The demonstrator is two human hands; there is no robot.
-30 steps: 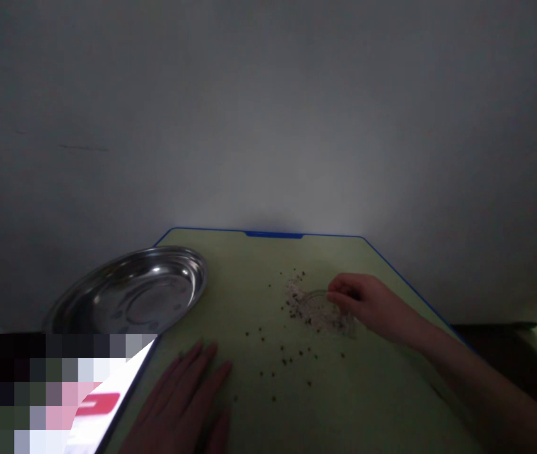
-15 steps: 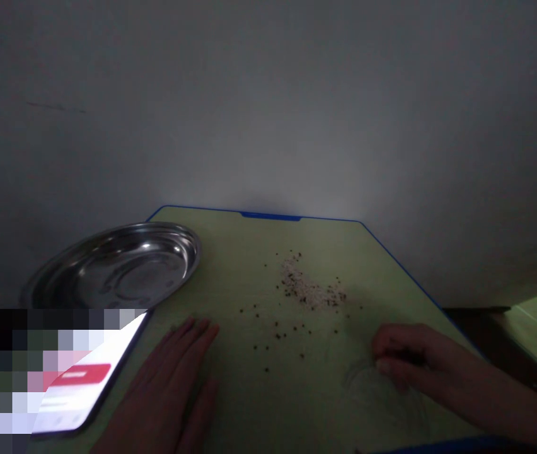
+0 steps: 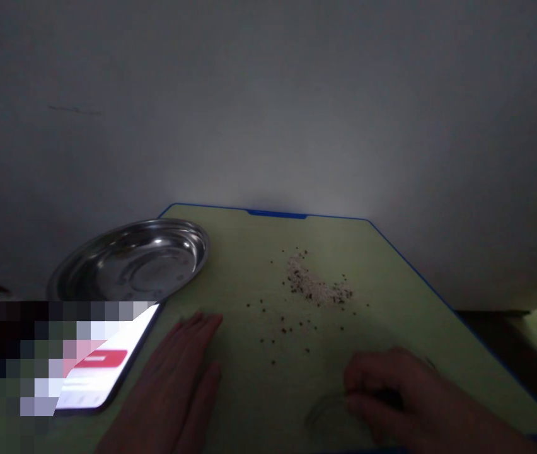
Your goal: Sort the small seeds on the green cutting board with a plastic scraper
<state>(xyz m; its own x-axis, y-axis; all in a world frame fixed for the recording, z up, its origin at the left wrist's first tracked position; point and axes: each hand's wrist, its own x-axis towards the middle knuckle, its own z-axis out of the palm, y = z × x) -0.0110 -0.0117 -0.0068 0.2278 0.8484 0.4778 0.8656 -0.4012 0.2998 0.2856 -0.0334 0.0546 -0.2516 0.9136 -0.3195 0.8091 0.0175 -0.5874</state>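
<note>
Hemmed in at left by a wide, round, shiny metal basin (image 3: 157, 271) and a flat, white-lit screen (image 3: 91, 386) on the pale green, blue-edged surface (image 3: 244, 258). Faced farther off by a low heap of pale grains mixed with dark bits (image 3: 313, 287), with loose dark specks (image 3: 283, 330) strewn nearer. Holding the left hand (image 3: 171, 381) palm-down beside the screen, fingers extended. Pinching in the right hand's (image 3: 403, 394) curled fingers a clear, curved-rimmed object (image 3: 319, 405), partly hidden, near the surface's close edge, right of centre.

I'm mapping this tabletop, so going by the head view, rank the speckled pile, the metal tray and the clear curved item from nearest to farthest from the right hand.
1. Clear curved item: pinched in the right hand.
2. Speckled pile: beyond the hand, somewhat to its left.
3. Metal tray: well off to the left.
</note>
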